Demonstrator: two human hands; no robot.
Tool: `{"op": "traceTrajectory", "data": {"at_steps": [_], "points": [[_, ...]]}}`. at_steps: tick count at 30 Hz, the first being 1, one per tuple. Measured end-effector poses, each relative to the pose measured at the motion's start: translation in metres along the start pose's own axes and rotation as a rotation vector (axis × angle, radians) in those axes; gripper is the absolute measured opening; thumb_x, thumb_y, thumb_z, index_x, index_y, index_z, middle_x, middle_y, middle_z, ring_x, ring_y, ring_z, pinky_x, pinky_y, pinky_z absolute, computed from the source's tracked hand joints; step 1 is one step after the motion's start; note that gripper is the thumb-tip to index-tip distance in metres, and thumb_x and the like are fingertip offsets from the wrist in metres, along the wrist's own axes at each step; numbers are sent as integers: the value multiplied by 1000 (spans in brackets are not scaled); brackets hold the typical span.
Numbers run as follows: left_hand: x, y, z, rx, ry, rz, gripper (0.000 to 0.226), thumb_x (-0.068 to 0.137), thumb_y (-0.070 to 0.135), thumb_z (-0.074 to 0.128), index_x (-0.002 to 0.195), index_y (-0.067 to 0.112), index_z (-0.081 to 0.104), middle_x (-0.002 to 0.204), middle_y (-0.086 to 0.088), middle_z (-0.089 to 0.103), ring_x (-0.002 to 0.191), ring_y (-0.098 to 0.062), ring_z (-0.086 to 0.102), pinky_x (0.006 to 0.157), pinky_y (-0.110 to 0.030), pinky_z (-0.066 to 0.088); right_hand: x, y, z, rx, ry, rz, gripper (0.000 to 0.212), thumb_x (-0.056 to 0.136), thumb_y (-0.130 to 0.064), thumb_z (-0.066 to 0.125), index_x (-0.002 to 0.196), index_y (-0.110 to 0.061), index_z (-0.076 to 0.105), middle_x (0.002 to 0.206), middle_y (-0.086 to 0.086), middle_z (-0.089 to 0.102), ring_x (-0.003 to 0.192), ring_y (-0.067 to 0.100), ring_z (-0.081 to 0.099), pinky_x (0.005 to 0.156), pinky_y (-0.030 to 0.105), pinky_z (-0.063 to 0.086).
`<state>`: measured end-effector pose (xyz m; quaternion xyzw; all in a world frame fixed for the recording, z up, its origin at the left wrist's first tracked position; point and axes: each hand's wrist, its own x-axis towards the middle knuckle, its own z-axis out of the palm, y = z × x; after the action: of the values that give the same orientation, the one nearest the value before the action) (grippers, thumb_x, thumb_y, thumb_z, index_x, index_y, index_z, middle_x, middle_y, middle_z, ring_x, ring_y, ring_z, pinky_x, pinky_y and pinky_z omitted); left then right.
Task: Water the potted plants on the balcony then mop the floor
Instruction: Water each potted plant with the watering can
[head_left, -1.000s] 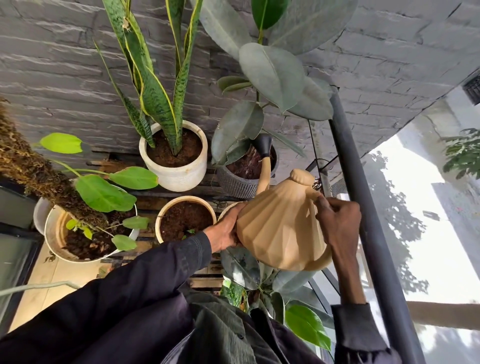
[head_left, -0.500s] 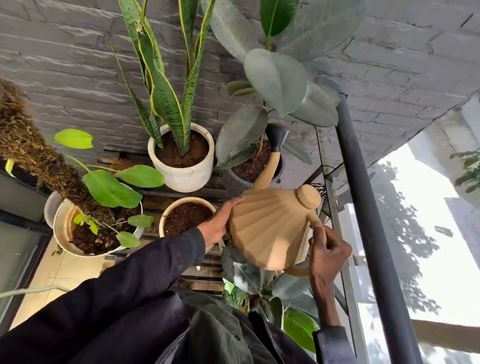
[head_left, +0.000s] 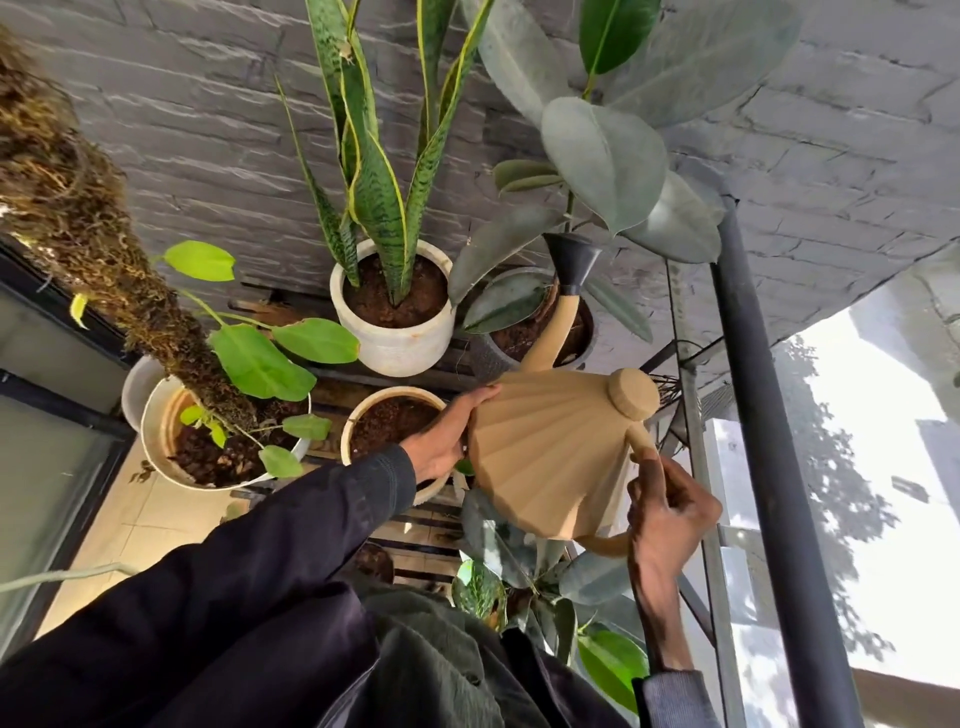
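Observation:
A tan ribbed watering can (head_left: 545, 457) hangs in the middle, its black rose (head_left: 571, 260) tipped over the soil of a dark grey pot (head_left: 485, 364) holding a rubber plant (head_left: 602, 156). My right hand (head_left: 670, 514) grips the can's curved handle. My left hand (head_left: 449, 436) presses flat against the can's left side. A white pot (head_left: 395, 348) with a snake plant stands left of the grey pot. A tan pot (head_left: 358, 415) of bare soil sits under my left wrist. At the left, a wide white pot (head_left: 156, 447) holds a moss pole plant.
A dark metal railing post (head_left: 769, 467) runs down the right side, close to my right hand. A grey brick wall (head_left: 182, 130) backs the plants. Leafy plants (head_left: 519, 582) sit below the can. The pots stand on a slatted wooden rack (head_left: 415, 530) over pale floor tiles (head_left: 109, 540).
The can has tilted further forward, with its rose dipping toward the grey pot. My right hand has slid from the can's top down to its handle. My view has shifted slightly.

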<state>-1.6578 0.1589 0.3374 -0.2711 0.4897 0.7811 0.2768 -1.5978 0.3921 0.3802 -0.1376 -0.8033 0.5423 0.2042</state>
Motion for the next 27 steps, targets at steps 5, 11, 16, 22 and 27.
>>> {"op": "traceTrajectory", "data": {"at_steps": [5,11,16,22,27], "points": [[-8,-12,-33,-100,18,-94,45,99,49,57,132,20,67,127,-6,72,122,-24,65,110,-40,47,-13,-18,18,-7,-121,79,60,90,-60,72,82,-1,64,63,36,43,49,22,35,48,31,34],[-20,-21,-77,-177,80,-180,52,93,59,59,127,20,69,113,-5,77,110,-23,69,102,-39,52,-16,-40,57,-118,-245,44,38,96,-43,72,79,-9,76,51,17,52,52,15,40,53,28,35],[-23,-21,-108,-263,134,-258,61,92,64,57,130,16,66,125,-12,72,121,-29,65,111,-48,47,-16,-69,100,-247,-345,12,56,96,-43,73,56,-9,54,49,1,40,48,15,33,49,31,30],[-29,-10,-127,-367,119,-359,59,97,66,45,119,17,67,90,-11,80,94,-29,68,66,-42,55,3,-113,146,-453,-469,-92,58,98,-44,73,59,-3,61,48,-7,32,48,11,28,46,36,28],[-31,-1,-135,-389,102,-404,64,97,64,46,133,13,60,125,-17,68,107,-35,65,74,-55,55,14,-143,173,-561,-505,-99,52,97,-38,74,65,1,61,53,8,59,46,18,47,48,34,36]]}}
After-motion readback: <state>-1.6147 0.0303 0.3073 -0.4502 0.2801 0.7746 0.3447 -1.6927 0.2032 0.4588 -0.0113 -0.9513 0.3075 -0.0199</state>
